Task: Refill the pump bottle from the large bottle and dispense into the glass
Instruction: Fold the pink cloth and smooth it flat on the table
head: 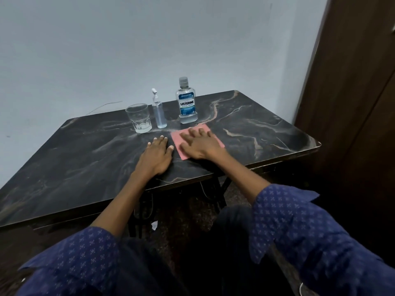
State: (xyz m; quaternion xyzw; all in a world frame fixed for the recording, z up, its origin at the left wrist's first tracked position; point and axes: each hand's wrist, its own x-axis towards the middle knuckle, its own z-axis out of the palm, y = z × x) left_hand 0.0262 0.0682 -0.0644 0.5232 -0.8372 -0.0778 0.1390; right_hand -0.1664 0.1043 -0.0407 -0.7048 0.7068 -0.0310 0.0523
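Three items stand in a row at the far side of the dark marble table (85,159). A clear glass (139,118) is on the left, apparently empty. Beside it stands a slim clear pump bottle (158,110) with a white pump head. To the right is the large mouthwash bottle (186,101) with a blue label, its cap on. My left hand (157,153) lies flat on the table, fingers straight. My right hand (198,143) rests flat on a pink cloth (181,152), just in front of the large bottle.
A pale wall stands right behind the table. A dark wooden door or cabinet (352,103) rises at the right, close to the table's corner. The near table edge runs just behind my wrists, with black metal legs underneath.
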